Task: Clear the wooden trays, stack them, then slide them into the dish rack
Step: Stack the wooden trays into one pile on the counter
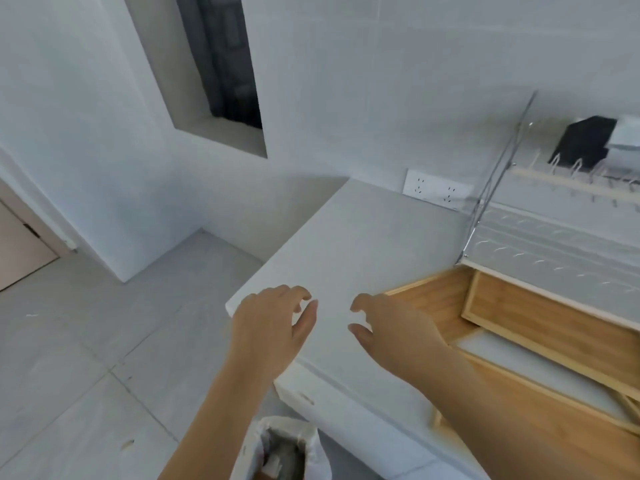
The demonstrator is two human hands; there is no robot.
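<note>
I am holding both hands out over the pale countertop [346, 244], and neither is grasping anything. My left hand [273, 320] is hovering near the counter's corner edge with its fingers loosely spread and curled, thumb pointing toward my other hand. My right hand [391, 323] is floating just beside it, fingers likewise unclenched and bent, with a bare patch of counter showing between the two. The wooden trays [540, 320] are lying to the right of my right hand, close behind my right forearm; at least two are overlapping at skewed angles, one tilted across another, and something white is resting inside the lower one, though I cannot tell what. Beyond the trays, further right and back from my grip, the dish rack [554, 237] is standing against the wall with its wire frame rising upward. A double wall socket [437, 189] is sitting ahead of my right hand. Below my left forearm, a bin lined with a white bag [287, 448] is standing on the floor.
</note>
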